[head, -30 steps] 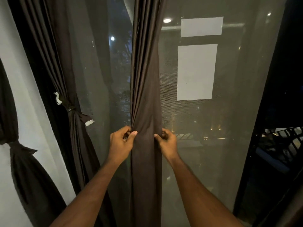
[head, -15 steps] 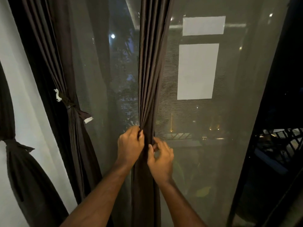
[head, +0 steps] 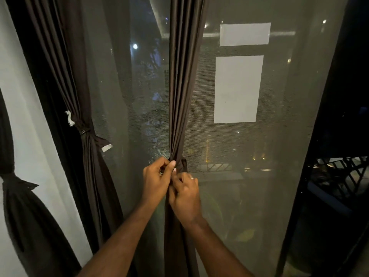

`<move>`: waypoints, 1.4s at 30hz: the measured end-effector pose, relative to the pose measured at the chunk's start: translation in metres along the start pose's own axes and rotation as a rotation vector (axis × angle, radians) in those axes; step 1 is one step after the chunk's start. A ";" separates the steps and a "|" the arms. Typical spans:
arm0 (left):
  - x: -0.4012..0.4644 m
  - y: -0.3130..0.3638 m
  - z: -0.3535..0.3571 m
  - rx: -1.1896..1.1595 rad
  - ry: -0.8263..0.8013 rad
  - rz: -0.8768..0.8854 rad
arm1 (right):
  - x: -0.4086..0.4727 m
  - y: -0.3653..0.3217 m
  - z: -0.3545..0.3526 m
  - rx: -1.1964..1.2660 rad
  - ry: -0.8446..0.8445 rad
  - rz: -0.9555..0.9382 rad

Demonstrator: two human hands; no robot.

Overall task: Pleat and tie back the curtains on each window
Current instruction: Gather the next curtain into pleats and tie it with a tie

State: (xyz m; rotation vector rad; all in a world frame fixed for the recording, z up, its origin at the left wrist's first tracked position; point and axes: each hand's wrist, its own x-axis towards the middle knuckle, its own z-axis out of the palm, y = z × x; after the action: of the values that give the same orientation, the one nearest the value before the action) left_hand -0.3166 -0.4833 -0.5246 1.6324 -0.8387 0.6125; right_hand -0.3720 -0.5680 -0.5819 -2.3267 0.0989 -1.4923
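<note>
Drawn together since a second ago, when set apart on either edge of the cloth: left hand (head: 154,179) and right hand (head: 186,193) now touching, one against the other, at the front of the dark brown curtain (head: 182,86). Left thumb and fingers pinching the gathered folds; right fingers curled onto the same bunch just below and to the right, a ring (head: 192,178) on one finger. Narrowed to a tight neck at the hands, pleats running straight up from there, loose cloth hanging straight down between the forearms. Small loop of dark fabric (head: 183,163) just above the right hand, whether tie or fold cannot be told. Well to the left of the hands, a second curtain (head: 87,148) already bound with a tie (head: 84,128); farther left, a third knotted curtain (head: 14,182). Behind the hands, a sheer mesh screen (head: 259,156), two pale rectangles (head: 237,88) up and to the right.
</note>
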 end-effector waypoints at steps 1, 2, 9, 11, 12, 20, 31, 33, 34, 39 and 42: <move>-0.001 0.002 0.000 -0.022 -0.013 -0.021 | 0.000 0.000 0.002 -0.001 -0.009 -0.010; -0.001 0.002 0.000 -0.035 -0.018 -0.039 | 0.000 0.000 0.003 0.007 -0.021 -0.017; 0.011 -0.007 -0.019 -0.125 -0.135 -0.154 | 0.005 0.004 -0.020 0.566 0.027 0.199; 0.015 -0.012 -0.026 -0.211 -0.198 -0.234 | 0.013 0.016 -0.028 0.533 0.127 0.268; 0.017 -0.017 -0.029 -0.252 -0.235 -0.257 | 0.017 0.022 -0.031 0.497 0.148 0.291; 0.019 -0.019 -0.031 -0.366 -0.330 -0.302 | 0.058 0.044 -0.028 0.428 -0.176 0.426; 0.021 -0.021 -0.021 0.009 -0.070 -0.105 | 0.047 0.025 -0.025 0.252 -0.003 0.335; 0.018 -0.016 -0.015 -0.001 -0.111 -0.062 | 0.046 0.015 -0.020 0.340 -0.009 0.334; 0.018 -0.015 -0.012 -0.008 -0.137 -0.045 | 0.045 0.012 -0.019 0.414 -0.028 0.349; 0.021 -0.022 -0.013 0.043 -0.199 -0.022 | 0.043 0.011 -0.021 0.716 -0.187 0.418; 0.024 -0.020 -0.018 0.030 -0.290 -0.063 | 0.048 0.007 -0.022 0.855 -0.232 0.475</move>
State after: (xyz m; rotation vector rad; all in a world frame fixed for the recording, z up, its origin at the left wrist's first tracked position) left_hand -0.2851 -0.4689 -0.5142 1.7944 -0.9864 0.3487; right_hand -0.3698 -0.5932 -0.5345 -1.6017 -0.0433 -0.7898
